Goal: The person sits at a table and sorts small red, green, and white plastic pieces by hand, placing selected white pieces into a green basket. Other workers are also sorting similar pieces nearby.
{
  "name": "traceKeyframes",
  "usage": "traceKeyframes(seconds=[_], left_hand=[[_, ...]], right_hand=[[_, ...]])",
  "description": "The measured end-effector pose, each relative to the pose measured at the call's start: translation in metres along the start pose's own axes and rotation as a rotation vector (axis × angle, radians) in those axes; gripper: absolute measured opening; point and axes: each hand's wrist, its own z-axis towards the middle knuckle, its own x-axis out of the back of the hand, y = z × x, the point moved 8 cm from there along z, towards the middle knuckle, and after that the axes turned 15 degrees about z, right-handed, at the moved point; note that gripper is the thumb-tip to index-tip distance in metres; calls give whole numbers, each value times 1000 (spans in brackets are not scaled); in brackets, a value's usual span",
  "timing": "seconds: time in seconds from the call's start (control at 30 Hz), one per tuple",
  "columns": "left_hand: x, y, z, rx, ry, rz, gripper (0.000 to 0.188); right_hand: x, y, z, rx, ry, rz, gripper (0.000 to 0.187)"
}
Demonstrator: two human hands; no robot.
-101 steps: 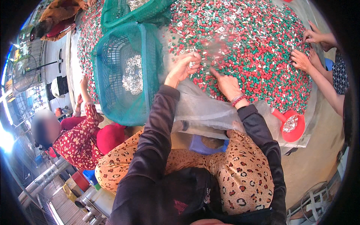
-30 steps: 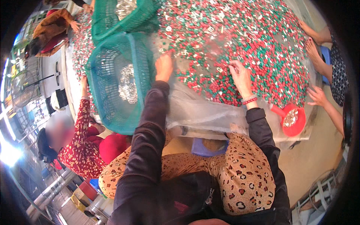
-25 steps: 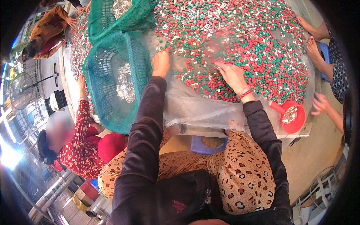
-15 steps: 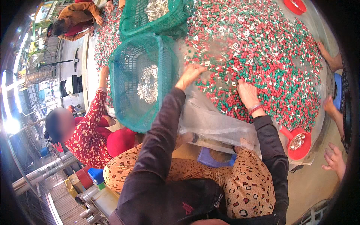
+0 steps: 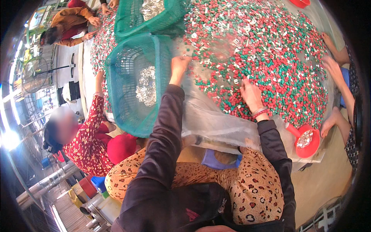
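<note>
My left hand (image 5: 179,69) hovers at the right side of a teal mesh-lined basket (image 5: 164,46), its fingers pinched together; whatever they hold is too small to make out. Inside the basket lies a heap of shiny silver buckle-like pieces (image 5: 146,87). Over on the right, my right hand (image 5: 252,94) reaches down into a spread of small red and green pebble-like pieces (image 5: 286,89) mixed with pale buckle-like pieces. Its fingers are curled with the tips close together, and what is in them is hidden.
A second green mesh-lined basket (image 5: 133,29) with silver pieces stands behind the first. A red scoop (image 5: 311,149) holding silver pieces rests at the right front, and a red bowl (image 5: 300,3) sits far off. Other people work at the left and right; clear plastic sheeting (image 5: 220,129) covers the front edge.
My left hand has moved left, from over the pieces toward the basket. My right hand stays at the spread. A person's hand at the right has moved up onto the table edge.
</note>
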Motion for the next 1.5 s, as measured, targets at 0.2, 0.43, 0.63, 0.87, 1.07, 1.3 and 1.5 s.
traceKeyframes(seconds=[0.2, 0.43, 0.63, 0.87, 1.07, 1.3, 1.5], left_hand=[[-22, 14, -6, -156, 66, 806, 32], [-16, 20, 2, -205, 67, 643, 26], [-34, 41, -30, -171, -193, 267, 20], [-89, 107, -169, 44, -864, -1142, 13], [-40, 142, -143, -216, -929, -1616, 20], [11, 68, -9, -150, -103, -195, 23], [-2, 20, 25, -303, 239, 859, 19]], right_hand=[[61, 41, -26, -293, 281, 337, 13], [13, 3, -5, 26, -102, 66, 21], [-2, -11, 4, 143, -109, -87, 16], [-27, -31, 18, 375, -234, -336, 8], [17, -24, 9, 117, -59, 362, 7], [65, -28, -37, -208, -125, 2530, 19], [102, -5, -29, -300, -27, 2320, 16]])
